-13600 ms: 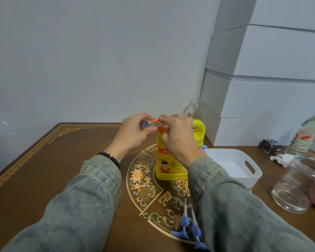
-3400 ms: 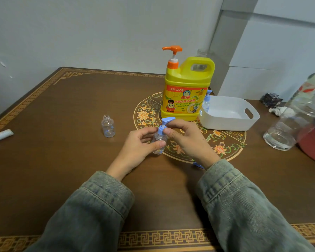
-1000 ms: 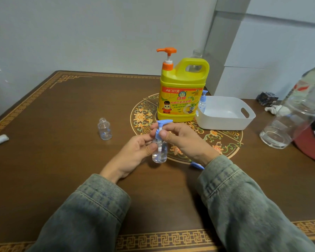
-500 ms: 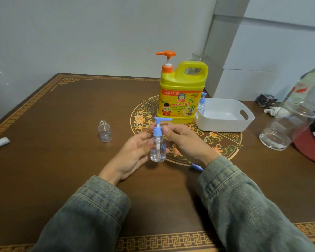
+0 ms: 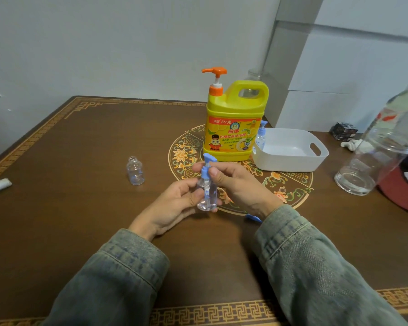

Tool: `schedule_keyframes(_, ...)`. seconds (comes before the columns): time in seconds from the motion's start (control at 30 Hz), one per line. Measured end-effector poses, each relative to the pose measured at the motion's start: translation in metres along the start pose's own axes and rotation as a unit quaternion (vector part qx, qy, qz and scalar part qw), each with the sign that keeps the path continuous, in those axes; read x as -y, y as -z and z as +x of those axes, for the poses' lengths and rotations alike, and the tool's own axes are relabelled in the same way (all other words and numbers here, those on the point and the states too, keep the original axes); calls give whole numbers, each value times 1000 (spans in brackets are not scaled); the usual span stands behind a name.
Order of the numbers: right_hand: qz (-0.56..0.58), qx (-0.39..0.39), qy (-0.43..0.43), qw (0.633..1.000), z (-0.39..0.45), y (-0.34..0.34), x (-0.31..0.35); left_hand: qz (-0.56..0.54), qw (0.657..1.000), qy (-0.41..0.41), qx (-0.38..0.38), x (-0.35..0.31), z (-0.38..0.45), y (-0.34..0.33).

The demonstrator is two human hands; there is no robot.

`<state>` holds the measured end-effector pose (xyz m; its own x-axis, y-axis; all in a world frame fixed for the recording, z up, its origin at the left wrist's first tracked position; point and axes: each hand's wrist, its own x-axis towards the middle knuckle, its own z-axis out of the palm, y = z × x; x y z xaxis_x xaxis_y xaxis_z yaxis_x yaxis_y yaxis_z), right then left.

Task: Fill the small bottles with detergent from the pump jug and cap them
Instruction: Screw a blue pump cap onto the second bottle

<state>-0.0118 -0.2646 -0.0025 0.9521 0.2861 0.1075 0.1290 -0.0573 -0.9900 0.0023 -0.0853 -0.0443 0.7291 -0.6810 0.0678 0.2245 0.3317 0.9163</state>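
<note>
I see a cube puzzle [image 5: 344, 131] at the desk's [image 5: 80, 142] far right, crumpled tissue [image 5: 350, 145] beside it, big clear jar [image 5: 372, 165], red lid [image 5: 400, 196], white boxes [image 5: 353, 67] behind.

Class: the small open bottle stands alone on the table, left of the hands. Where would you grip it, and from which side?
Grip the open bottle round its rounded body, below the narrow neck, coming in from the side with the left hand, which is nearer. It stands upright and uncapped, so a side grip probably keeps the mouth free for filling.

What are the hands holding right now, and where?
Left hand grips the small bottle by its body; right hand pinches its blue pump cap collar.
</note>
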Motion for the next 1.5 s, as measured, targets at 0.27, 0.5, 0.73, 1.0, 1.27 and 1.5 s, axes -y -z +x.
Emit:
schedule_keyframes(0.27,-4,-123,0,992,4,-2,-6,47,997,-23,-64,3,7,2)
schedule_keyframes(0.5,-30,-27,-7,999,0,-2,-2,62,997,-15,-42,5,6,6)
schedule_keyframes(0.73,-57,-89,-1,994,2,-8,-4,148,982,-55,-102,10,8,5)
schedule_keyframes(1.0,-64,-120,-23,990,6,-9,-6,151,982,-54,-104,9,8,2)
schedule_keyframes(1.27,-82,-124,0,989,6,-11,-2,163,975,-85,-126,7,8,-2)
schedule_keyframes(1.5,-133,-155,49,978,0,23,19,140,969,-111,-173,-9,9,-13)
